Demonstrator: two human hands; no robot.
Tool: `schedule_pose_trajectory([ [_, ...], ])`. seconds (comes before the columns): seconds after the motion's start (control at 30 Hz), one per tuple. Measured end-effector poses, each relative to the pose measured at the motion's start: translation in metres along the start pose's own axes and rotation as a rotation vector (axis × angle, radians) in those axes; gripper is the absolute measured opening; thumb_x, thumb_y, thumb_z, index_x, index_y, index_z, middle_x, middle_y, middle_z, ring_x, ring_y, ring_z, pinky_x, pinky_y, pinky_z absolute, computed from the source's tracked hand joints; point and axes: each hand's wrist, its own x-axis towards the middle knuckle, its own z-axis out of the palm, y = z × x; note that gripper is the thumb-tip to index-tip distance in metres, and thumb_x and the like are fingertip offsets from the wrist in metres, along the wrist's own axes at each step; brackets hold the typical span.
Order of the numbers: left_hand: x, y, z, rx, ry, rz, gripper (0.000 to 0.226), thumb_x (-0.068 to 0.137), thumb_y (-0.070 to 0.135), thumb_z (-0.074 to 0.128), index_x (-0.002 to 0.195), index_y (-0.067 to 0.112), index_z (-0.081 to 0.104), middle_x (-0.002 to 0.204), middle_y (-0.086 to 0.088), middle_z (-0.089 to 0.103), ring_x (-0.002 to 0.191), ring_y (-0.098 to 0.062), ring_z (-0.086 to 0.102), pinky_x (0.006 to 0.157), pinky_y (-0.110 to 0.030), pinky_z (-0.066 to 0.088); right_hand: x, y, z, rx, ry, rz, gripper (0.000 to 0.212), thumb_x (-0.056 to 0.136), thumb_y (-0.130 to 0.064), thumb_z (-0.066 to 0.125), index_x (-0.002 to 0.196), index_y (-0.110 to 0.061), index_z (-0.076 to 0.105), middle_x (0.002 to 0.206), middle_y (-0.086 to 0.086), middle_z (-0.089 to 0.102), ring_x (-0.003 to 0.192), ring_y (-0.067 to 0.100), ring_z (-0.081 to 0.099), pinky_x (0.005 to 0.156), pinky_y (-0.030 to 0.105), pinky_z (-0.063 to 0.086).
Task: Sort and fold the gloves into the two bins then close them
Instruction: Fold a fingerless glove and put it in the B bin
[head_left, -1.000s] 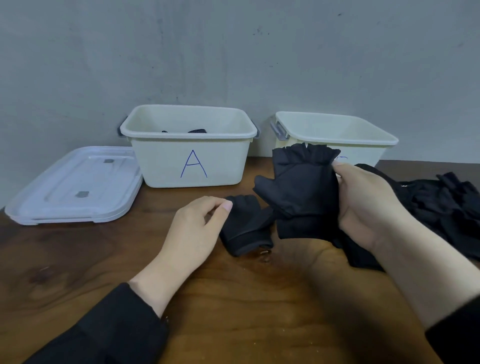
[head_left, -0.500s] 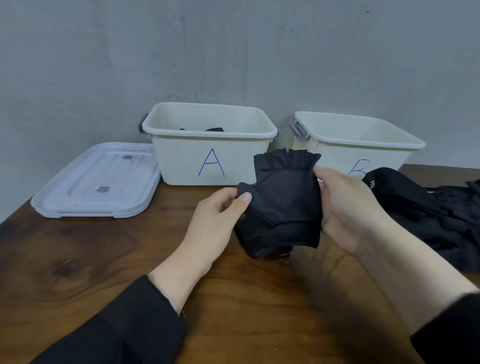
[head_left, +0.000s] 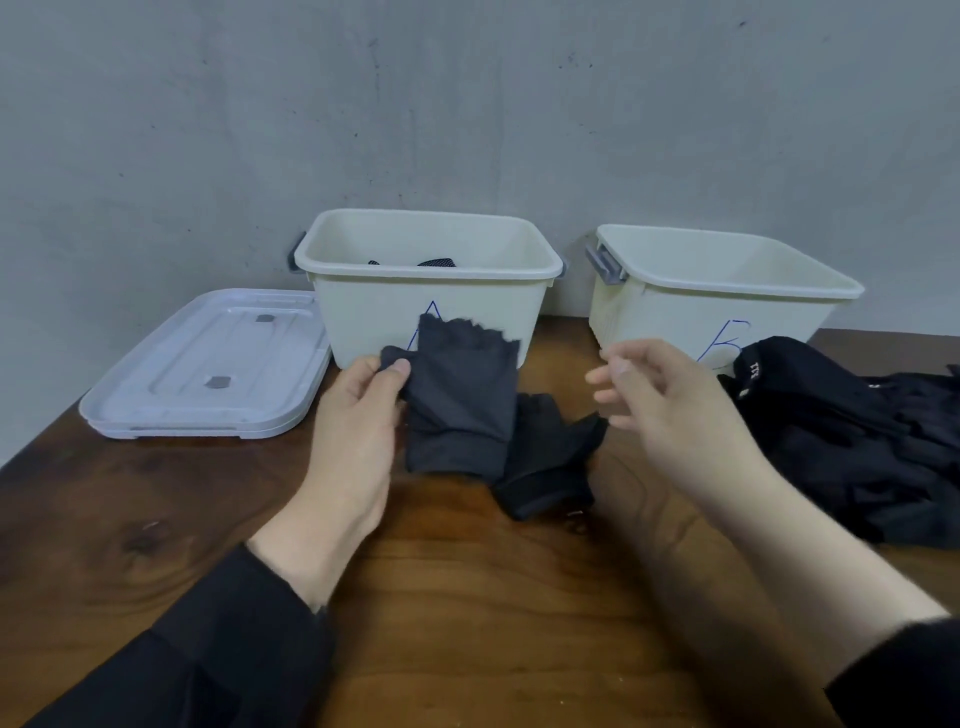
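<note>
**A:** From the head camera, how many bins are sitting on the counter (head_left: 467, 597)?

**B:** Two cream bins are standing along the back edge against the wall. The bin marked "A" (head_left: 431, 306) is showing its blue letter partly hidden behind a glove, and a bit of dark fabric is lying inside it. The bin marked "B" (head_left: 722, 306) is standing toward the back right.

**A:** And lids?

**B:** A white lid (head_left: 208, 364) is lying flat at the back left, just beside bin A; it looks like two stacked, though I cannot tell for certain.

**A:** What are the hands doing?

**B:** The left hand (head_left: 353, 415) is pinching the grey fingerless glove (head_left: 462, 405) by its thumb part, holding it up in front of bin A. The right hand (head_left: 670, 410) is hovering with fingers loosely curled, holding nothing.

**A:** Other gloves?

**B:** One black glove (head_left: 545, 467) is lying on the counter between the hands, partly under the held one. A pile of black gloves (head_left: 852, 447) is sitting at the right edge, too tangled to count; small white lettering on it is too blurred to read.
</note>
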Motion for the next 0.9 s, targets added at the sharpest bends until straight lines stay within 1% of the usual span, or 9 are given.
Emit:
schedule_pose_trajectory([
  [0.07, 0.004, 0.003, -0.018, 0.155, 0.013, -0.005, 0.022, 0.101, 0.025, 0.055, 0.082, 0.021, 0.066, 0.078, -0.004, 0.070, 0.075, -0.019, 0.067, 0.068, -0.034, 0.057, -0.017, 0.022, 0.000, -0.184, -0.030, -0.094, 0.012, 0.100, -0.034, 0.056, 0.109, -0.036, 0.065, 0.101, -0.018, 0.070, 0.095, -0.002, 0.065, 0.081, 0.018, 0.051],
  [0.13, 0.004, 0.006, -0.035, 0.372, 0.031, -0.004, 0.023, 0.101, 0.022, 0.055, 0.079, 0.016, 0.061, 0.058, 0.004, 0.058, 0.054, -0.012, 0.056, 0.050, -0.025, 0.048, -0.037, 0.040, 0.003, -0.307, -0.119, -0.180, 0.018, 0.096, -0.042, 0.060, 0.113, -0.041, 0.064, 0.109, -0.027, 0.062, 0.106, -0.009, 0.058, 0.087, 0.009, 0.043],
  [0.23, 0.006, 0.009, -0.057, 0.693, 0.098, 0.042, 0.018, 0.096, 0.029, 0.063, 0.088, 0.013, 0.060, 0.071, 0.000, 0.067, 0.069, -0.025, 0.066, 0.064, -0.037, 0.057, -0.055, 0.054, 0.008, -0.512, -0.308, -0.294, 0.041, 0.093, -0.055, 0.056, 0.132, -0.044, 0.058, 0.136, -0.034, 0.045, 0.135, -0.010, 0.034, 0.111, 0.016, 0.029],
  [0.3, 0.005, 0.014, -0.065, 0.954, 0.179, 0.144, 0.022, 0.090, 0.038, 0.069, 0.097, 0.021, 0.056, 0.095, 0.006, 0.064, 0.085, -0.018, 0.061, 0.075, -0.035, 0.049, -0.057, 0.057, 0.012, -0.594, -0.343, -0.309, 0.045, 0.094, -0.054, 0.056, 0.138, -0.044, 0.055, 0.145, -0.032, 0.038, 0.140, -0.010, 0.026, 0.116, 0.025, 0.027],
  [0.37, 0.002, 0.018, -0.065, 1.114, 0.183, 0.260, 0.028, 0.088, 0.040, 0.071, 0.105, 0.027, 0.053, 0.106, 0.008, 0.054, 0.089, -0.013, 0.053, 0.077, -0.030, 0.041, -0.057, 0.058, 0.018, -0.627, -0.317, -0.337, 0.042, 0.096, -0.049, 0.057, 0.138, -0.042, 0.057, 0.146, -0.027, 0.041, 0.139, -0.005, 0.029, 0.117, 0.030, 0.030],
  [0.5, -0.011, 0.019, -0.055, 1.201, -0.154, 0.432, 0.017, 0.088, 0.045, 0.067, 0.096, 0.030, 0.066, 0.094, 0.015, 0.058, 0.086, -0.004, 0.052, 0.080, -0.029, 0.043, -0.059, 0.061, 0.029, -0.626, -0.241, -0.371, 0.034, 0.096, -0.039, 0.061, 0.129, -0.034, 0.068, 0.138, -0.017, 0.054, 0.128, 0.005, 0.048, 0.106, 0.029, 0.042],
  [0.63, -0.022, 0.010, -0.047, 1.508, -0.513, 0.462, 0.053, 0.086, 0.069, 0.045, 0.122, 0.036, 0.066, 0.114, 0.020, 0.056, 0.103, -0.007, 0.046, 0.094, -0.031, 0.034, -0.058, 0.061, 0.040, -0.631, -0.147, -0.393, 0.024, 0.093, -0.028, 0.068, 0.116, -0.027, 0.077, 0.125, -0.010, 0.064, 0.108, 0.013, 0.062, 0.090, 0.022, 0.046],
  [0.73, -0.020, 0.007, -0.051, 1.560, -0.547, 0.413, 0.046, 0.094, 0.054, 0.054, 0.137, 0.038, 0.054, 0.127, 0.022, 0.051, 0.113, -0.005, 0.042, 0.098, -0.026, 0.028, -0.057, 0.060, 0.045, -0.622, -0.148, -0.398, 0.024, 0.094, -0.028, 0.066, 0.116, -0.027, 0.077, 0.124, -0.010, 0.064, 0.106, 0.012, 0.062, 0.090, 0.021, 0.046],
  [0.9, -0.016, 0.012, -0.057, 1.491, -0.530, 0.389, 0.040, 0.097, 0.038, 0.059, 0.136, 0.030, 0.057, 0.129, 0.017, 0.054, 0.117, -0.007, 0.047, 0.102, -0.024, 0.036, -0.057, 0.058, 0.046, -0.603, -0.166, -0.359, 0.029, 0.096, -0.038, 0.061, 0.120, -0.030, 0.075, 0.128, -0.015, 0.060, 0.112, 0.006, 0.057, 0.094, 0.017, 0.041],
])
